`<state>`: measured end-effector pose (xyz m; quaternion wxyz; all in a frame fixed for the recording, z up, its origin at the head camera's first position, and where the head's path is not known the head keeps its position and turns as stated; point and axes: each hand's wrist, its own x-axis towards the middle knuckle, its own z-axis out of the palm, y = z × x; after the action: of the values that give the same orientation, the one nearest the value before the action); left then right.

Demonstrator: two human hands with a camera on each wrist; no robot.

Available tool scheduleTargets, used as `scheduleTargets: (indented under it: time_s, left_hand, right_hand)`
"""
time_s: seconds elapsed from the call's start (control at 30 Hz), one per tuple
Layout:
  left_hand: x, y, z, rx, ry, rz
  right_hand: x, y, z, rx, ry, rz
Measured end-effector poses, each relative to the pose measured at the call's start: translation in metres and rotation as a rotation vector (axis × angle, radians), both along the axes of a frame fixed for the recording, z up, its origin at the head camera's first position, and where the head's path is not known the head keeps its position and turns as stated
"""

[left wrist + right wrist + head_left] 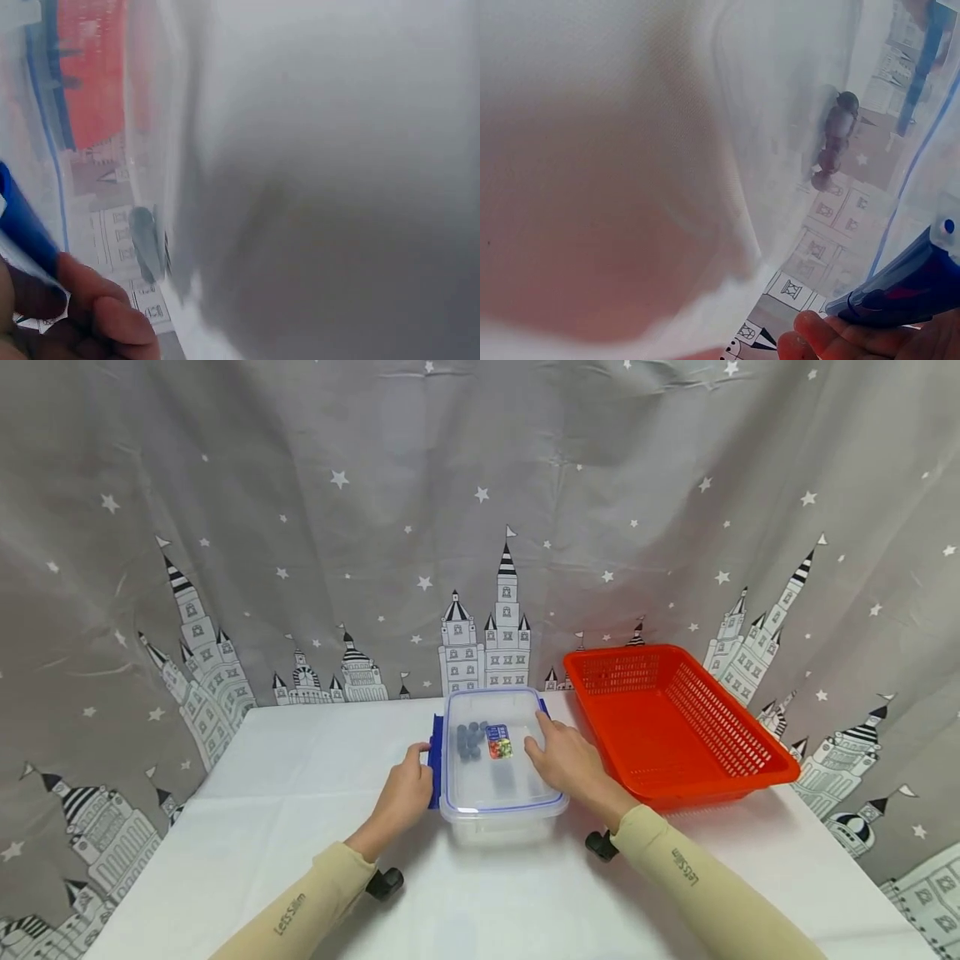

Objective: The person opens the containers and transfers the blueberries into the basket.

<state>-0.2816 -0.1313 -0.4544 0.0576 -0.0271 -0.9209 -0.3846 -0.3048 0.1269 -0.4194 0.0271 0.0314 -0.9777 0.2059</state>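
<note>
1. Behind everything hangs a grey curtain (420,485), printed with stars and castles.
2. In front of it, the white table (315,760) carries all the objects I can see.
3. A red basket (682,735) takes up the far right corner, its slotted walls sloping outward.
4. Just left of it, the clear container (502,833) stands near the far edge, about midway between the far corners. To work its left flap (436,777) and right flap (907,289) well, I'd keep the base flat on the table, match the force on both sides, and go gently at the hinges. Its walls look milky but see-through, with rounded corners.
5. The lid (480,789) lies on top, looking level, with a blue line running round just inside its rim.
6. The right hand (570,760) has thumb and forefinger spread over the lid's right side, other fingertips under the right flap; how hard it presses, I can't tell.
7. The left hand (405,789) seems to pinch the left flap between thumb and finger.
8. Both flaps are deep blue; the left one juts outward.
9. Inside, dark round pieces (469,739), perhaps grapes, cluster towards the left wall.
10. Smallest is a bright label (499,742) near the lid's middle, its print too small to read.
</note>
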Motion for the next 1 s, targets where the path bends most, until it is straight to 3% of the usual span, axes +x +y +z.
scheduleTargets:
  time_s: [0.13, 0.27, 0.43, 0.6, 0.8, 1.0]
  left_hand:
    - [-0.002, -0.006, 0.003, -0.058, -0.003, 0.005]
    - [-0.004, -0.007, 0.007, -0.047, 0.013, 0.024]
    - [-0.004, 0.006, 0.018, -0.035, 0.087, 0.018]
    - [-0.003, 0.020, 0.027, -0.116, 0.087, 0.023]
    - [-0.003, 0.026, 0.027, -0.191, 0.064, 0.052]
    - [0.000, 0.029, 0.024, -0.209, 0.062, 0.050]
  right_hand:
    - [0.000, -0.002, -0.001, 0.001, 0.007, -0.001]
    - [0.000, -0.002, -0.002, 0.003, 0.008, -0.001]
    - [0.000, -0.001, -0.003, -0.004, 0.014, -0.006]
    - [0.000, -0.002, -0.002, -0.019, 0.010, -0.006]
    - [-0.001, -0.002, -0.002, -0.084, 0.025, -0.004]
    - [0.002, 0.004, -0.009, -0.213, 0.039, -0.032]
